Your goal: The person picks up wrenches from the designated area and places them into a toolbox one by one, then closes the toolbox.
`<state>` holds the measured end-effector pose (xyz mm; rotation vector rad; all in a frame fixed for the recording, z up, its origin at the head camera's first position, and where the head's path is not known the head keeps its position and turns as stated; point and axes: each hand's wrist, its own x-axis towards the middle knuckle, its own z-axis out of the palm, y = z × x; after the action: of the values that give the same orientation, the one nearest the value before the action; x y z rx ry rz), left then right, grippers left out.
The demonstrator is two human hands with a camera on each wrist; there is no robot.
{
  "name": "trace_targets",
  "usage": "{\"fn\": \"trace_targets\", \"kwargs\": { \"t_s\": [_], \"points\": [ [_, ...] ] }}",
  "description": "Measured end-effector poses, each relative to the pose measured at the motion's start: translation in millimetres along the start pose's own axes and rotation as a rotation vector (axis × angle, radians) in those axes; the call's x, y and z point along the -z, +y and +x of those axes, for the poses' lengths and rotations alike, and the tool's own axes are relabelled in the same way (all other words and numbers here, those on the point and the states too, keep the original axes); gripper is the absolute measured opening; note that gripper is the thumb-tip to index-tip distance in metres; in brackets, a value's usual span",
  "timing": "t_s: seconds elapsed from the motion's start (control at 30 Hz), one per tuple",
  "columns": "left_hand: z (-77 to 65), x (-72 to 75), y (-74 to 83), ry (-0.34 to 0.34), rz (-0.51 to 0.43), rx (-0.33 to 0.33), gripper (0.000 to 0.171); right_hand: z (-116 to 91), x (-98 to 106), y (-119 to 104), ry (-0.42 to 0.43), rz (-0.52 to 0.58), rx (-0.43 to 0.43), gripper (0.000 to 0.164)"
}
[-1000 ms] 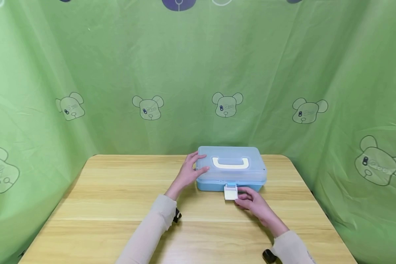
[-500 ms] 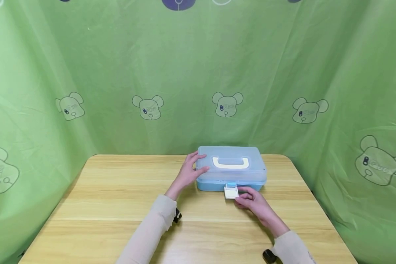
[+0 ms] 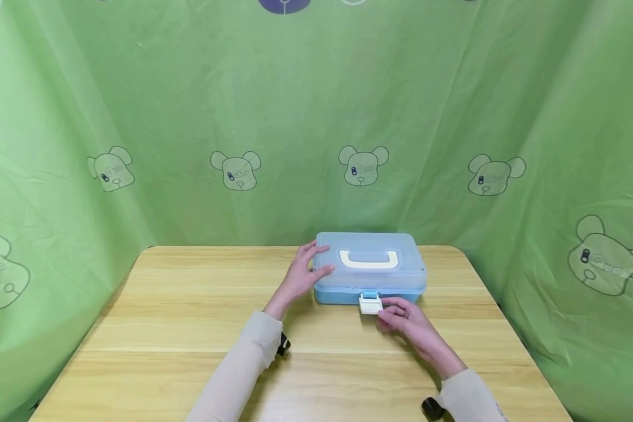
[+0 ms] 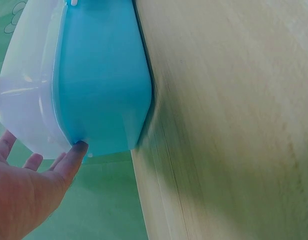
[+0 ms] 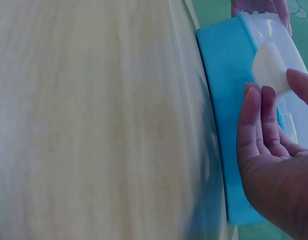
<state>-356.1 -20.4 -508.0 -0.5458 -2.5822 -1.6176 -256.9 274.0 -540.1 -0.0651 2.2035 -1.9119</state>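
A light-blue plastic storage box [image 3: 332, 296] with a translucent, closed lid [image 3: 366, 241] and a white carry handle [image 3: 369, 265] stands at the back of the table. My left hand [image 3: 298, 275] rests on its left end, fingers fairly straight and spread over the lid. In the left wrist view the thumb [image 4: 74, 157] touches the corner near the lid's seam. The white latch [image 3: 371, 306] sticks out from the box's front. My right hand [image 3: 414, 328] pinches its right edge; in the right wrist view the latch [image 5: 269, 70] lies between thumb and fingertips.
The wooden table [image 3: 190, 328] stretches in front of the box and to both sides. A green curtain [image 3: 285, 117] with bear-head prints hangs behind and at either side, close to the box's back.
The latch has swung slightly upward and outward, with my right fingers moving up with it. My left hand and the box have stayed in place.
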Motion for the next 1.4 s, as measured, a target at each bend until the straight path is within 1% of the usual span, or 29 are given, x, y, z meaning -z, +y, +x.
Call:
{"fn": "trace_targets", "kwargs": {
  "t_s": [0.1, 0.23, 0.37, 0.5, 0.63, 0.7, 0.8, 0.93, 1.07, 1.2, 1.4],
  "points": [
    [0.0, 0.0, -0.2, -0.002, 0.002, 0.000, 0.061, 1, -2, -2, 0.022, -0.011, -0.008, 0.059],
    [-0.3, 0.5, -0.5, -0.005, 0.002, -0.002, 0.061, 1, -6, -6, 0.079, -0.051, -0.026, 0.058],
    [0.0, 1.3, -1.5, -0.001, -0.009, -0.012, 0.060, 1, -10, -11, 0.139, -0.124, 0.009, 0.055],
    [-0.1, 0.7, -2.1, 0.005, -0.014, -0.019, 0.060, 2, -14, -14, 0.222, -0.258, 0.086, 0.048],
    [-0.3, -1.0, -2.5, 0.000, -0.016, -0.015, 0.060, 4, -17, -14, 0.322, -0.445, 0.181, 0.035],
    [-0.2, -1.6, -2.9, -0.003, -0.016, -0.010, 0.061, 4, -19, -14, 0.361, -0.530, 0.242, 0.030],
    [-0.2, -1.3, -2.5, -0.001, -0.016, -0.007, 0.060, 4, -21, -15, 0.411, -0.641, 0.341, 0.027],
    [-0.4, 0.0, -0.6, 0.008, -0.022, -0.019, 0.059, 5, -22, -16, 0.462, -0.735, 0.468, 0.028],
    [-0.6, 0.3, 0.0, 0.008, -0.026, -0.025, 0.059, 6, -22, -17, 0.481, -0.825, 0.565, 0.028],
    [0.0, -0.7, -1.0, 0.010, -0.024, -0.022, 0.059, 8, -20, -16, 0.488, -0.904, 0.635, 0.028],
    [0.0, -0.5, -1.0, 0.001, -0.016, -0.010, 0.061, 11, -17, -18, 0.474, -0.943, 0.668, 0.029]
  ]
}}
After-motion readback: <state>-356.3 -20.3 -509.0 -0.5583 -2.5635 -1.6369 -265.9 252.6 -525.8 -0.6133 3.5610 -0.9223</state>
